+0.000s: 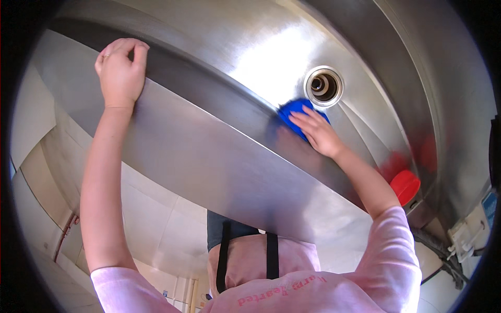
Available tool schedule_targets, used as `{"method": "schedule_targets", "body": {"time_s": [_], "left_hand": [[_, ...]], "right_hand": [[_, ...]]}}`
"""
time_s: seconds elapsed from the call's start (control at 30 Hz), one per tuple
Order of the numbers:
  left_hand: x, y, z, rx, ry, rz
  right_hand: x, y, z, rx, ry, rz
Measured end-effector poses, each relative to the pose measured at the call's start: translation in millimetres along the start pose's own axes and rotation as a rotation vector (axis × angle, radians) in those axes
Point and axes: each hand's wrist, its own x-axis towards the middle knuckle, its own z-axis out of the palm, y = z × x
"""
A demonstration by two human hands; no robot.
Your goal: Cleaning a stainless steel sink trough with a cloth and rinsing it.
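Note:
A large stainless steel sink (pixel 209 39) fills the upper part of the view. My left hand (pixel 121 70) rests at its near rim (pixel 219 119) on the left, with curled fingers hooked over the edge. Inside the basin, my right hand (pixel 317 130) lies over a blue cloth (pixel 290 109) and presses it against the steel, fingers on top of the fabric. The cloth is bunched and partly hidden under the hand. Just beyond it sits the round drain hole (pixel 324 86) with a metal collar.
A red round lid-like object (pixel 405 187) stands at the sink's right end, beside my right forearm. Dark cables (pixel 443 255) and a white fitting (pixel 463 241) are at the far right. Below the sink's broad front panel (pixel 209 161) is a pale tiled floor (pixel 156 208).

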Motion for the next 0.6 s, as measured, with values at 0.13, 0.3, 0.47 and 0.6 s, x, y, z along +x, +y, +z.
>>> {"method": "schedule_targets", "body": {"time_s": [0.13,0.3,0.47,0.6], "left_hand": [[0,15,-16,0.033,0.024,0.017],[-10,58,-40,0.071,0.029,0.027],[-39,114,-60,0.017,-0.031,0.071],[-53,175,-71,-0.145,-0.118,0.145]], "right_hand": [[-30,-9,-22,-0.06,-0.125,0.072],[-18,-8,-39,-0.361,-0.07,-0.001],[41,5,-71,-0.627,0.221,0.156],[87,43,-102,-0.645,0.478,0.289]]}}
